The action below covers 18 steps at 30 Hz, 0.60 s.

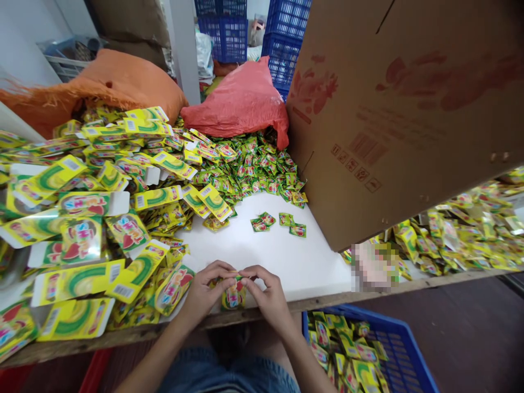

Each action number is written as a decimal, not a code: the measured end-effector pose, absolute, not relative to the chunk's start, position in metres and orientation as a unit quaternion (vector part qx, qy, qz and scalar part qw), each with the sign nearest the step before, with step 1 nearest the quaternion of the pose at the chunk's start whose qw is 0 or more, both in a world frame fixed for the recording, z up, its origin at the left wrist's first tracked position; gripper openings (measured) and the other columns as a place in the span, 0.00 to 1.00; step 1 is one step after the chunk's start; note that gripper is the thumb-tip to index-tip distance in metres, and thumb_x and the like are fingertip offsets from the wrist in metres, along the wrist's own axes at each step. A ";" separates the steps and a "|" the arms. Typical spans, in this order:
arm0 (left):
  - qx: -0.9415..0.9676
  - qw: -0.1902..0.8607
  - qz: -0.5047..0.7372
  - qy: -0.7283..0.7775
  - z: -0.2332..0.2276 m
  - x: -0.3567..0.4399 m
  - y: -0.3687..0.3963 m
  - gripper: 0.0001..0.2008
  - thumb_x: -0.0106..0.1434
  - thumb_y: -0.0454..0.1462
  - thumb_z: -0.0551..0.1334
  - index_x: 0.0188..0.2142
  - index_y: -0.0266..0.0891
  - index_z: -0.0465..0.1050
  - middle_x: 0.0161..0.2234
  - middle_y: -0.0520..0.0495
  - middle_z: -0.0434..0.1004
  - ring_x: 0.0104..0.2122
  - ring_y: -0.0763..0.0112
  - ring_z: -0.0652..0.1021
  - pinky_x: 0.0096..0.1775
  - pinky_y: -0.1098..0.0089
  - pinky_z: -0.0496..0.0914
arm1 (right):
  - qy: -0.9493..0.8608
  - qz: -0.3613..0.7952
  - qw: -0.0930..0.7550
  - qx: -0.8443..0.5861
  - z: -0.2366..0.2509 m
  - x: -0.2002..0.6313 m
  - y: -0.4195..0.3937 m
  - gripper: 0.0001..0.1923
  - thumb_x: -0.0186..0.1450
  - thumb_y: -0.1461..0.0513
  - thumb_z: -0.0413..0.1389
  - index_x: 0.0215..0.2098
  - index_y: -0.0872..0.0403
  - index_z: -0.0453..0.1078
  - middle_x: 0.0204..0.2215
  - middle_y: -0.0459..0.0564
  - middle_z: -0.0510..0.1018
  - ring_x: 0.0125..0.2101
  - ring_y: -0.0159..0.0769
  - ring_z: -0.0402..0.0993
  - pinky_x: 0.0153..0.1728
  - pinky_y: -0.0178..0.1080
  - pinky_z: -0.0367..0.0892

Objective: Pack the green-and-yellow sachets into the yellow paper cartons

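Observation:
My left hand (207, 292) and my right hand (264, 292) meet at the near edge of the white table (286, 256). Together they pinch the top of a small yellow carton (233, 296) with red and green print, held upright between them. Just left of my left hand lie several flat, unfolded yellow cartons (73, 284). A few loose green sachets (282, 221) lie on the bare white surface beyond my hands. A large heap of the same green sachets (254, 164) fills the back of the table.
A big brown cardboard box (393, 109) leans over the right side. A blue crate (360, 349) holding filled yellow packs sits below right. Orange sack (102, 82) and red bag (241, 101) lie at the back, with blue crates (282, 38) behind. More yellow packs (466, 229) pile at right.

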State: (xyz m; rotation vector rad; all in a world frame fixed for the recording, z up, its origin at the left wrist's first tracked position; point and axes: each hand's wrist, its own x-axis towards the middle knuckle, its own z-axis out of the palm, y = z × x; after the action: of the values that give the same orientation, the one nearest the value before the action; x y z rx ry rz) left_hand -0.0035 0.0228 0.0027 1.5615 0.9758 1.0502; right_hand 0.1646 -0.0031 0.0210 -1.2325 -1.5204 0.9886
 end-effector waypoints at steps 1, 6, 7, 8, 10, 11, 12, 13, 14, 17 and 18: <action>0.651 0.485 0.422 0.404 0.004 -0.003 0.021 0.06 0.57 0.37 0.61 0.32 0.40 0.77 0.35 0.45 0.75 0.38 0.64 0.75 0.41 0.66 0.68 | -0.614 0.403 0.462 -0.498 0.019 0.162 -0.004 0.08 0.62 0.60 0.53 0.36 0.52 0.73 0.33 0.48 0.76 0.35 0.35 0.72 0.39 0.37 0.66; 0.712 0.400 0.378 0.435 0.010 -0.006 0.008 0.19 0.58 0.37 0.60 0.50 0.43 0.66 0.45 0.44 0.72 0.44 0.64 0.73 0.46 0.66 0.67 | -0.600 0.328 0.493 -0.538 0.031 0.182 -0.022 0.10 0.63 0.60 0.49 0.35 0.52 0.72 0.34 0.50 0.76 0.37 0.37 0.72 0.40 0.38 0.67; 0.724 0.367 0.377 0.445 0.009 -0.009 0.006 0.19 0.59 0.37 0.59 0.51 0.43 0.65 0.47 0.44 0.70 0.45 0.64 0.72 0.47 0.65 0.67 | -0.594 0.295 0.490 -0.566 0.038 0.198 -0.030 0.10 0.63 0.59 0.49 0.36 0.52 0.71 0.34 0.50 0.76 0.37 0.37 0.72 0.39 0.37 0.67; 0.735 0.328 0.378 0.458 0.008 -0.013 0.005 0.18 0.59 0.37 0.58 0.51 0.43 0.64 0.47 0.43 0.69 0.47 0.63 0.71 0.47 0.64 0.66 | -0.583 0.259 0.481 -0.601 0.046 0.220 -0.040 0.11 0.63 0.58 0.49 0.36 0.52 0.71 0.35 0.51 0.76 0.37 0.38 0.72 0.38 0.37 0.67; 0.749 0.241 0.375 0.490 0.006 -0.024 0.003 0.16 0.61 0.36 0.57 0.49 0.42 0.66 0.46 0.43 0.69 0.48 0.62 0.69 0.49 0.62 0.65 | -0.588 0.216 0.382 -0.680 0.063 0.271 -0.061 0.12 0.60 0.56 0.52 0.38 0.52 0.71 0.34 0.50 0.77 0.34 0.38 0.72 0.32 0.33 0.68; 0.755 0.199 0.369 0.505 0.005 -0.029 0.003 0.15 0.61 0.36 0.56 0.48 0.41 0.66 0.45 0.43 0.70 0.48 0.62 0.69 0.50 0.61 0.64 | -0.595 0.190 0.325 -0.710 0.070 0.297 -0.071 0.13 0.58 0.54 0.53 0.37 0.52 0.72 0.32 0.49 0.77 0.32 0.38 0.73 0.31 0.33 0.68; 0.759 0.163 0.359 0.518 0.004 -0.034 0.004 0.14 0.61 0.36 0.56 0.48 0.41 0.66 0.44 0.43 0.70 0.47 0.62 0.69 0.50 0.61 0.64 | -0.606 0.162 0.277 -0.728 0.076 0.319 -0.079 0.13 0.56 0.53 0.55 0.35 0.51 0.73 0.31 0.49 0.77 0.31 0.39 0.73 0.31 0.34 0.68; 0.764 0.132 0.346 0.528 0.004 -0.039 0.004 0.15 0.61 0.37 0.56 0.48 0.41 0.66 0.44 0.43 0.70 0.47 0.61 0.69 0.49 0.60 0.63 | -0.614 0.129 0.254 -0.736 0.079 0.336 -0.086 0.14 0.55 0.51 0.55 0.32 0.51 0.73 0.31 0.50 0.77 0.32 0.41 0.73 0.32 0.36 0.68; 0.766 0.104 0.331 0.541 0.004 -0.043 0.005 0.15 0.60 0.38 0.57 0.48 0.41 0.66 0.44 0.42 0.69 0.47 0.60 0.69 0.49 0.59 0.63 | -0.617 0.105 0.241 -0.742 0.081 0.347 -0.090 0.14 0.54 0.50 0.54 0.31 0.50 0.73 0.32 0.50 0.77 0.33 0.42 0.73 0.33 0.38 0.69; 0.749 0.032 0.269 0.605 0.005 -0.053 0.006 0.19 0.60 0.40 0.57 0.50 0.39 0.64 0.46 0.40 0.68 0.47 0.55 0.68 0.47 0.56 0.62 | -0.615 0.097 0.261 -0.737 0.073 0.337 -0.085 0.15 0.57 0.50 0.52 0.33 0.50 0.72 0.34 0.51 0.76 0.35 0.41 0.73 0.36 0.39 0.68; 0.738 0.019 0.241 0.630 0.005 -0.055 0.007 0.21 0.59 0.41 0.57 0.51 0.37 0.63 0.46 0.38 0.68 0.47 0.53 0.68 0.46 0.56 0.63 | -0.614 0.115 0.276 -0.730 0.067 0.321 -0.079 0.14 0.58 0.51 0.51 0.34 0.51 0.72 0.34 0.50 0.76 0.35 0.40 0.73 0.37 0.38 0.68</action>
State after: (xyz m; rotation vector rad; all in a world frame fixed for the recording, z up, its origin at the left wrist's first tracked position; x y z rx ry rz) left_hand -0.0550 0.0066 0.0049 2.2910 1.9557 0.7473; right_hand 0.3208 -0.0787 0.0673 -1.9616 -1.6504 0.3088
